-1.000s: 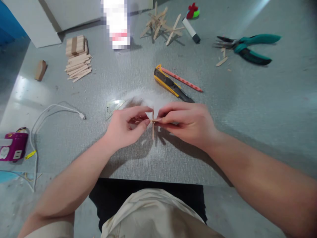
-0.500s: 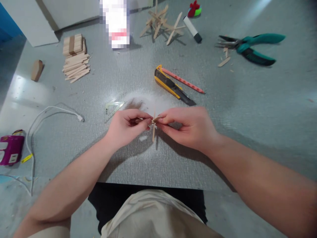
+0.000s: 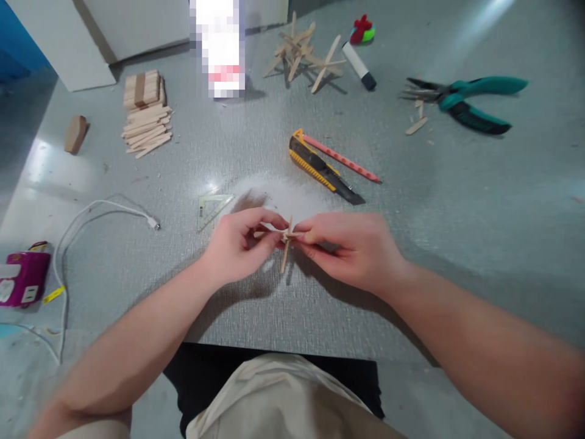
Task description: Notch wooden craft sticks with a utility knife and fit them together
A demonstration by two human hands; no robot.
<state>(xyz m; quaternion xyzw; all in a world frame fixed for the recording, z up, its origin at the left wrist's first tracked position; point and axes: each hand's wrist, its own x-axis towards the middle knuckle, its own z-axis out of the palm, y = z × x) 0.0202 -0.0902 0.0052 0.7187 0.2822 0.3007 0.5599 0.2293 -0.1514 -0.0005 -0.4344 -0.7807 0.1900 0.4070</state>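
Crossed wooden craft sticks (image 3: 286,256) are held between my two hands, just above the grey table near its front edge. One stick points away from and toward me; another runs crosswise into my fingers. My left hand (image 3: 249,244) pinches the crosswise piece from the left, thumb and forefinger closed near the crossing. From the right, my right hand (image 3: 350,247) grips it with thumb and forefinger pressed together. Fingertips hide much of the joint. A clear set square (image 3: 212,208) lies beyond my left hand. Beyond my right hand are a yellow-black utility knife (image 3: 322,167) and a pink pencil (image 3: 342,158).
Stacked craft sticks (image 3: 146,131) lie at the back left, near a wooden block (image 3: 75,134). Joined stick crosses (image 3: 295,52), a marker (image 3: 359,66) and teal pliers (image 3: 466,100) sit farther back. A white cable (image 3: 98,204) and purple box (image 3: 27,277) are left.
The view has shifted slightly, so everything sits a little lower and to the right. The lengthwise stick now leans more, and the crosswise piece at my right fingertips has turned flatter.
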